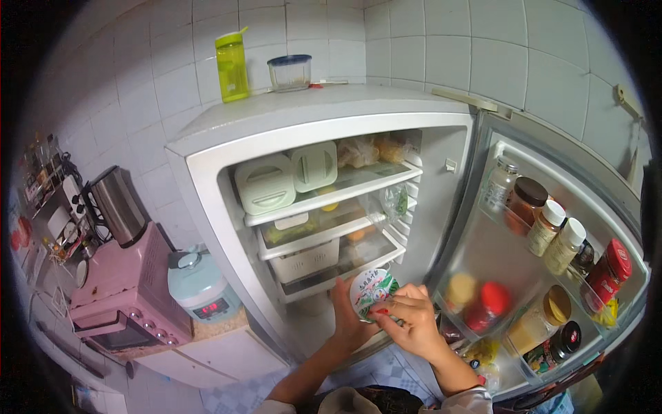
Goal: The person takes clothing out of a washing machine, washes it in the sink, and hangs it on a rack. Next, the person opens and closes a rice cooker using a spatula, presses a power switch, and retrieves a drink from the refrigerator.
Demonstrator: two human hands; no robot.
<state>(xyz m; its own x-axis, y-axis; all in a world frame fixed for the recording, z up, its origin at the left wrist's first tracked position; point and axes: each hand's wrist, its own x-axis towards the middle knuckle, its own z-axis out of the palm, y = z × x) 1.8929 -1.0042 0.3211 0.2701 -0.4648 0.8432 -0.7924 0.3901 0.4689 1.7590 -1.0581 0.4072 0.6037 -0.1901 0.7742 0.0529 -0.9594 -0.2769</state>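
My left hand (349,321) is wrapped around the side of a small round tub with a printed lid (370,292), white with green and pink and bearing writing. The fingers of my right hand (411,321) are pinched together at the lid's lower right edge. The tub's body is mostly hidden by my hands. Both hands are in front of an open refrigerator (331,121), below its lowest visible shelf (346,277).
On the upper shelf stand pale green lidded containers (265,183); a white basket (305,259) sits lower. The open door (468,253) at right carries jars and bottles (553,217). To the left are a pink toaster oven (124,295), a kettle (116,207) and a light-blue rice cooker (201,284).
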